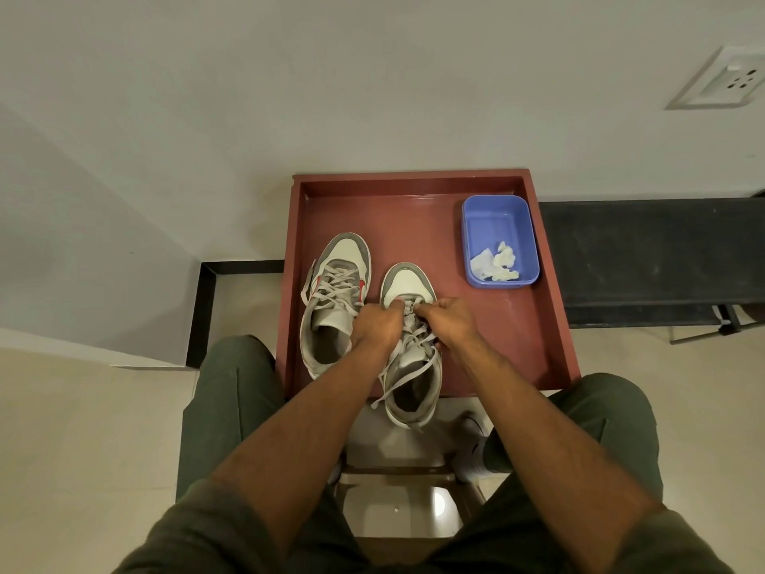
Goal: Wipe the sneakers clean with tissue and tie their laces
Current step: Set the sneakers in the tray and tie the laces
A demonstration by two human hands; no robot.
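Now both hands, left hand [377,323] and right hand [449,319], pinch the laces [410,325] of the right sneaker [407,283] (lacing step, I judge), next pulling them tight.

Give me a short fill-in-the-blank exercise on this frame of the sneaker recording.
1. Both hands, left hand and right hand, work the laces of the ____ sneaker.
2. The crumpled tissue lies in the ____ tub.
3. Both sneakers stand on a ____ tray.

Missing words: right; blue; red

The room was dimly, evenly lit, with soft shadows on the wall [103,225]. Glare spotted the floor [439,505]. Wide-angle distortion bent the edges; focus stayed fairly sharp.
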